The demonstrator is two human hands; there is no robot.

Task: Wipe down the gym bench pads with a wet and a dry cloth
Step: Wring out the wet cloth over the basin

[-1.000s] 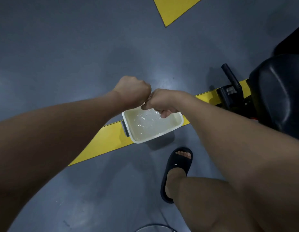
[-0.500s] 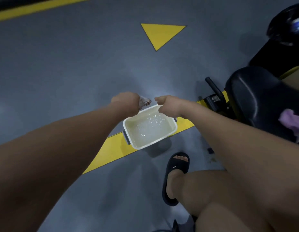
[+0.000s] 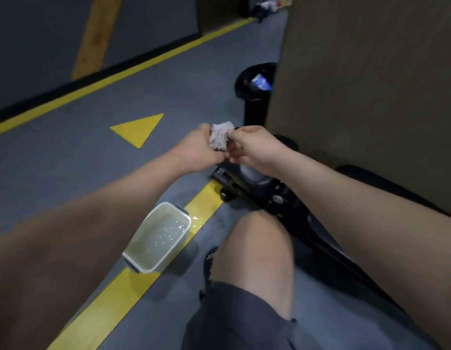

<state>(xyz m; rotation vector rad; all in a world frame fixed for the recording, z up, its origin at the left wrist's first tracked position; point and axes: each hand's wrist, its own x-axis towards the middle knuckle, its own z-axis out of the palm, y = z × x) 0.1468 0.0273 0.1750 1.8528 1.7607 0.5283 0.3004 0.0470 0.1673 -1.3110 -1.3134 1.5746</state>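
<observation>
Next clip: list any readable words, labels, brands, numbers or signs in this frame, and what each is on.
No readable text anywhere.
Yellow triangle on the floor: painted marking, no words.
Blue and white wrapper in the black bin: any print too blurred to read.
Cloth: no label seen.

One cloth (image 3: pixel 220 137), one tub (image 3: pixel 168 256), two hands (image 3: pixel 196 151) (image 3: pixel 254 147) — perhaps one bench (image 3: pixel 244 188).

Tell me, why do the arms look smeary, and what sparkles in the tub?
Head view: motion blur smears the forearms and knee; the wadded cloth, gripped by left hand and right hand, looks sharper; the sparkles are light glinting off water in the white tub.
</observation>
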